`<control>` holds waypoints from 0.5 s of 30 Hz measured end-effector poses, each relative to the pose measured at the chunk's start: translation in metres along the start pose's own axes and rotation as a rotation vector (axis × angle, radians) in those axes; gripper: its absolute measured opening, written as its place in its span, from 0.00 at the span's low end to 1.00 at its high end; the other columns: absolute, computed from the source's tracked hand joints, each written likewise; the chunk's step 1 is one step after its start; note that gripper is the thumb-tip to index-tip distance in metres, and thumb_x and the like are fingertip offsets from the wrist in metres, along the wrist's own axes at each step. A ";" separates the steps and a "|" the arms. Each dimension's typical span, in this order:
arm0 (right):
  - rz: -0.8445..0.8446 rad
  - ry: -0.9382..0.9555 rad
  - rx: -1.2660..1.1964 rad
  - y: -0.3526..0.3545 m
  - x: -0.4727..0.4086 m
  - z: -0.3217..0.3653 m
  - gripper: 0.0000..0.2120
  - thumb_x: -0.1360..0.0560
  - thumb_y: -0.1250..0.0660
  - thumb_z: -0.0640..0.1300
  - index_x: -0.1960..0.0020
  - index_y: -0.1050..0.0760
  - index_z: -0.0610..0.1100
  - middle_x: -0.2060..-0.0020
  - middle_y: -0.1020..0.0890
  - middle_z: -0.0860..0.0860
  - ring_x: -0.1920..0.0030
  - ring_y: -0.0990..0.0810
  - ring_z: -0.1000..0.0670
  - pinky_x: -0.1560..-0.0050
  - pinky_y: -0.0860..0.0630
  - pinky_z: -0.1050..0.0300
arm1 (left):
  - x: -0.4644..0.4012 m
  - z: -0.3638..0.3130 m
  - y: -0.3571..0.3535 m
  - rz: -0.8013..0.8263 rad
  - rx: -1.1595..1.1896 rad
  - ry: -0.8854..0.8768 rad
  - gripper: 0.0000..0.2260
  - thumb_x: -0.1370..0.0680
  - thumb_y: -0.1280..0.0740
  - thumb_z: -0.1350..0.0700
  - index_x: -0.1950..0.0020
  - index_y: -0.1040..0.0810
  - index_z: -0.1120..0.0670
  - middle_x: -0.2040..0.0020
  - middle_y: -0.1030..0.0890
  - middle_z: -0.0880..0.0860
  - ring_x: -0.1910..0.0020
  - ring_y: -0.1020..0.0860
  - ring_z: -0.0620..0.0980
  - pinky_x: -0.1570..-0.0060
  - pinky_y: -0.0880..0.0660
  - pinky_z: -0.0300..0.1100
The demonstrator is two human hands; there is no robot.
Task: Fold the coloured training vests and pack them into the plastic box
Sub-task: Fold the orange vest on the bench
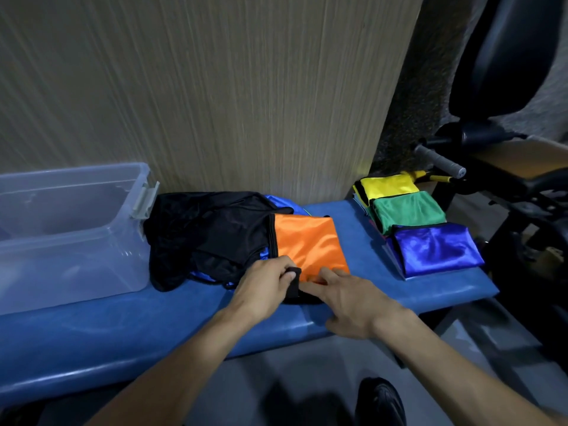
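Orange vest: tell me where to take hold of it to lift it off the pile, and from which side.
Pinch the orange vest along its near black-trimmed edge, coming from the front of the blue bench. That edge faces the person and both hands already meet there: left hand gripping the trim, right hand fingers flat on the fabric. Its far side lies on the black vests.

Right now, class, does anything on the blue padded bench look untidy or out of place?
Yes. A crumpled heap of black and blue vests lies unfolded beside the clear plastic box, unlike the neat yellow, green and blue folded vests at the bench's right end.
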State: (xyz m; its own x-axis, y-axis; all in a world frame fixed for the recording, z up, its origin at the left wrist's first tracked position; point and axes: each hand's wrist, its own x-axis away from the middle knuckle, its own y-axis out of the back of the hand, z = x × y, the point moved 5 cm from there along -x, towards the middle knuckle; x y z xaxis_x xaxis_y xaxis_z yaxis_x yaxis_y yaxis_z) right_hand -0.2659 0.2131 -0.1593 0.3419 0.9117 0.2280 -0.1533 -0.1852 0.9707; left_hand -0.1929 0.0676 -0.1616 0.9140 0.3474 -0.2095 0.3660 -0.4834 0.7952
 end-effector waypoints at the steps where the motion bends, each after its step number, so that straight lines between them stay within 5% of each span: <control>1: -0.030 0.004 -0.038 0.002 0.002 -0.004 0.38 0.26 0.31 0.47 0.23 0.46 0.62 0.40 0.31 0.52 0.37 0.29 0.46 0.43 0.26 0.49 | -0.004 0.004 -0.002 -0.017 0.036 0.037 0.03 0.19 0.33 0.56 0.49 0.21 0.48 0.59 0.20 0.44 0.59 0.21 0.45 0.55 0.21 0.50; 6: -0.133 0.048 -0.257 0.002 0.009 -0.032 0.34 0.32 0.29 0.45 0.31 0.39 0.59 0.42 0.26 0.55 0.43 0.23 0.49 0.44 0.25 0.51 | -0.009 0.009 -0.004 -0.087 0.039 -0.003 0.10 0.25 0.25 0.59 0.53 0.21 0.45 0.51 0.26 0.41 0.55 0.26 0.38 0.54 0.28 0.32; 9: -0.153 0.089 -0.422 0.000 0.010 -0.047 0.32 0.33 0.27 0.40 0.32 0.32 0.54 0.42 0.24 0.59 0.42 0.24 0.58 0.40 0.26 0.59 | -0.010 0.017 -0.006 -0.113 0.040 -0.041 0.05 0.24 0.25 0.54 0.58 0.17 0.47 0.53 0.24 0.42 0.55 0.25 0.39 0.54 0.30 0.33; 15: -0.249 0.118 -0.635 -0.007 0.008 -0.069 0.27 0.32 0.25 0.36 0.36 0.26 0.50 0.42 0.20 0.60 0.39 0.21 0.56 0.38 0.27 0.63 | -0.001 0.030 -0.004 0.147 0.099 -0.153 0.16 0.24 0.28 0.39 0.41 0.18 0.46 0.41 0.29 0.37 0.43 0.28 0.38 0.48 0.30 0.30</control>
State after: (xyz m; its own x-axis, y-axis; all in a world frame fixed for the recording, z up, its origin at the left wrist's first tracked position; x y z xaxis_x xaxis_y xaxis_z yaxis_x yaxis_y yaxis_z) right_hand -0.3257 0.2473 -0.1694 0.3399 0.9396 -0.0406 -0.6085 0.2527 0.7523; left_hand -0.1897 0.0452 -0.1823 0.9718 0.1455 -0.1854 0.2357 -0.5985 0.7656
